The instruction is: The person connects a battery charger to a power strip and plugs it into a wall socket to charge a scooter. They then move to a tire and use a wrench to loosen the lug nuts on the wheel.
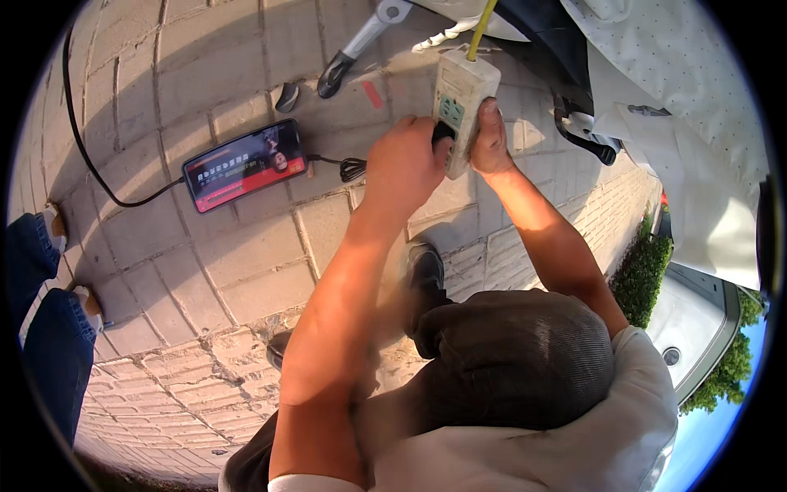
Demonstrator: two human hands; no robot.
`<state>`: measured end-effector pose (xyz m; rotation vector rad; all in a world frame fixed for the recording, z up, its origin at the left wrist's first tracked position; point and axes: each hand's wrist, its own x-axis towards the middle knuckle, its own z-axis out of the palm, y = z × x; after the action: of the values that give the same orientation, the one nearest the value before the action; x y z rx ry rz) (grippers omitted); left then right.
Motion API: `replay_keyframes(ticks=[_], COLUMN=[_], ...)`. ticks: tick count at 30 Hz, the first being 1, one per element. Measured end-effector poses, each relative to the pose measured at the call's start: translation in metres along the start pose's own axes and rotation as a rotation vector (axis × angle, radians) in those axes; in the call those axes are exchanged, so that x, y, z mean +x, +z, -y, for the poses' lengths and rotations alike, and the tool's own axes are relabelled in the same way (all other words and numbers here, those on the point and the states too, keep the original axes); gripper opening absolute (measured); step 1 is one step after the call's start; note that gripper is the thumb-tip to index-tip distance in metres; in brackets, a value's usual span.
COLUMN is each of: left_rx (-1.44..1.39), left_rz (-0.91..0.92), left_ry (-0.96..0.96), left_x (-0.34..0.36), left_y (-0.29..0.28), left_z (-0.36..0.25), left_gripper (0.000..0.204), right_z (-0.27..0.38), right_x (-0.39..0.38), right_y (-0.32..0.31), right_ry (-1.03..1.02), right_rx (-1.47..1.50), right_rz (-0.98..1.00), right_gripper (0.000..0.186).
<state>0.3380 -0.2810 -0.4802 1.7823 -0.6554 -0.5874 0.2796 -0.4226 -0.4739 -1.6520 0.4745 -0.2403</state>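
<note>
Fingers of the left hand (402, 160) are clamped on a small black plastic plug (443, 131), centre top of the frame — pressed to the socket face of a dirty off-white rectangular power strip (469, 78). Can't tell if it's fully seated. Right hand (490, 143) has the strip's right side, thumb and fingers closed on it. Strip sits upper centre, tilted, yellow cable (484, 26) out of its top end.

Left of centre: black-edged smartphone (242, 166) on tan paving bricks (262, 266), screen lit, thin black cable (72, 115) running to its left edge from the upper left. Coiled black cord (353, 170) between phone and left hand. Silver metal stand leg with black foot (365, 41) at top — small red strip (372, 94) just below it. Person in blue jeans (56, 353), far left.
</note>
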Motion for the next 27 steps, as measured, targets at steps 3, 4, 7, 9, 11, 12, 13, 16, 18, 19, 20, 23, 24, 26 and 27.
replay_keyframes(ticks=[3, 4, 7, 9, 11, 12, 13, 16, 18, 19, 20, 23, 24, 26, 27], left_rx=[-0.088, -0.071, -0.027, -0.054, -0.077, -0.09, -0.104, -0.154, -0.135, -0.132, -0.129, -0.129, -0.132, -0.021, 0.04], left_rz=[0.014, 0.012, -0.042, -0.064, -0.094, -0.054, -0.013, -0.013, -0.077, -0.083, -0.089, -0.061, -0.042, -0.109, -0.151], left_ry=[0.05, 0.051, 0.047, 0.014, 0.038, 0.033, 0.027, 0.024, 0.054, 0.063, 0.073, 0.059, 0.048, 0.013, -0.007], left_x=[0.003, 0.002, -0.002, -0.005, -0.004, -0.003, -0.002, -0.003, -0.004, -0.004, -0.004, -0.007, -0.007, -0.01, -0.012], left_y=[0.0, 0.0, 0.004, 0.004, 0.006, 0.002, -0.002, -0.003, 0.0, 0.001, 0.001, -0.004, -0.005, -0.012, -0.018], left_z=[-0.003, -0.005, -0.013, -0.02, -0.019, -0.018, -0.017, -0.02, -0.021, -0.021, -0.02, -0.02, -0.021, -0.023, -0.022], left_gripper=[0.02, 0.02, 0.021, 0.021, 0.021, 0.021, 0.021, 0.021, 0.021, 0.021, 0.021, 0.022, 0.022, 0.022, 0.022], right_z=[-0.008, 0.002, 0.0, 0.001, 0.002, 0.002, 0.007, 0.012, 0.014, 0.015, 0.017, 0.019, 0.015, 0.01, 0.011], right_x=[0.001, -0.002, -0.003, -0.005, -0.008, -0.008, -0.006, -0.007, -0.007, -0.006, -0.006, -0.005, -0.005, -0.003, 0.002], right_y=[-0.01, -0.007, -0.014, -0.014, -0.012, -0.011, -0.015, -0.011, -0.009, -0.008, -0.009, -0.011, -0.01, -0.024, -0.041], right_ry=[-0.01, 0.029, -0.026, -0.058, -0.063, -0.066, -0.055, -0.072, -0.095, -0.107, -0.084, -0.065, -0.093, -0.081, -0.044], right_rx=[0.016, 0.038, -0.006, -0.068, -0.027, 0.0, 0.008, 0.022, 0.017, 0.015, 0.011, -0.031, -0.067, -0.079, -0.048], right_rz=[-0.001, 0.01, 0.021, 0.003, -0.005, -0.006, 0.051, 0.021, 0.008, 0.003, 0.018, 0.001, -0.047, -0.126, -0.146], right_gripper=[0.077, 0.078, 0.079, 0.078, 0.076, 0.076, 0.073, 0.072, 0.071, 0.071, 0.07, 0.068, 0.068, 0.068, 0.068])
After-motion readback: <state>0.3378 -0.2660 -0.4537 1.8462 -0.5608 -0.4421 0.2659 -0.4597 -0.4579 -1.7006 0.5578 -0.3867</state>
